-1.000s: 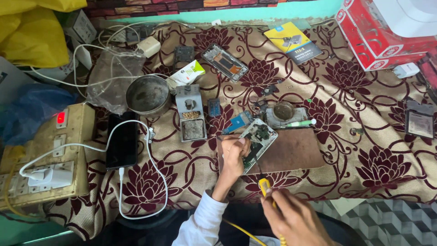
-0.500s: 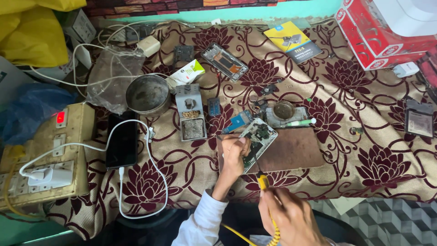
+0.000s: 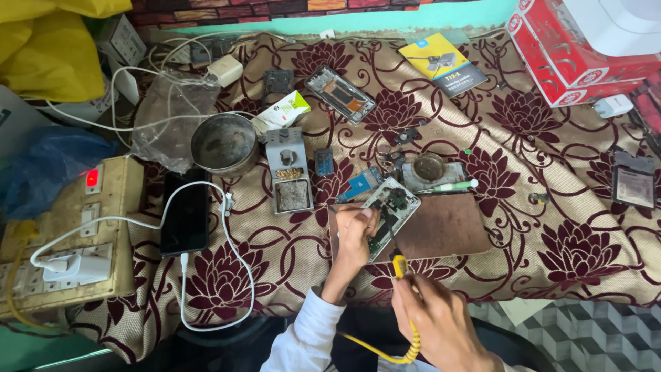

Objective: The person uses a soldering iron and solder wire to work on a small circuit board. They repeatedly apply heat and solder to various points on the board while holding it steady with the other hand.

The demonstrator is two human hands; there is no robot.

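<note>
The desk is covered with a beige cloth patterned in dark red flowers. On it, near the middle, lies a brown work mat with an opened phone on its left part. Just behind the mat sit a small round tin and a green-handled tool. To the left stand a soldering-iron stand, a round metal bowl and a dark phone with a white cable plugged in. Farther back lie a phone frame and a yellow-and-blue packet. A red box rests at the back right corner, and a dark flat part lies at the right edge.
</note>
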